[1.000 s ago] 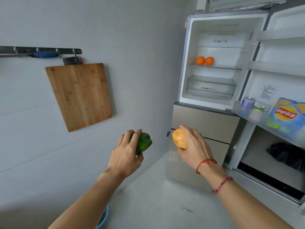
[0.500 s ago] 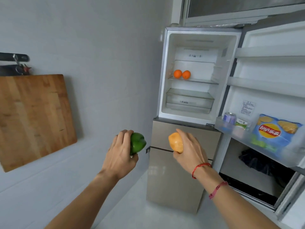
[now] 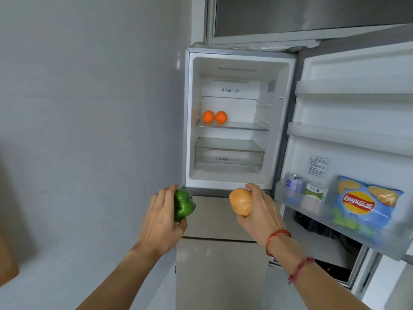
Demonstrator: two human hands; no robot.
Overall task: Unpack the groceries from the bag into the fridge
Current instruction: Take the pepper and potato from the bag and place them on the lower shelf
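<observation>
Head view. Open compartment of a silver upright fridge (image 3: 187,130), seen from the front with both of the person's hands raised before it. The left hand (image 3: 159,222) curls its fingers and thumb around a glossy green bell pepper (image 3: 184,204), held near the lower left corner of the open compartment. The right hand (image 3: 261,217) grips a smooth tan-orange oval vegetable (image 3: 241,202), fingers over its top and thumb beneath it, in front of the compartment's lower edge. The two hands are apart, at about the same height, and neither item is inside the fridge. Two red string bracelets (image 3: 277,237) circle the right wrist and forearm.

Inside, two round oranges (image 3: 208,116) sit touching at the far left of a clear glass shelf (image 3: 245,127); below it lies a closed translucent drawer (image 3: 228,157). The white fridge door (image 3: 357,113) stands open at right. Its lowest translucent door bin (image 3: 290,199) holds, from left to right, a pale lilac drink can (image 3: 294,182), a small green-and-white carton (image 3: 314,191) and a blue bag of crisps (image 3: 366,203) with a red-and-yellow logo. Beneath the bin, farther back, a dark crumpled bag (image 3: 312,222) is partly visible. A plain grey wall (image 3: 89,108) fills the left.
</observation>
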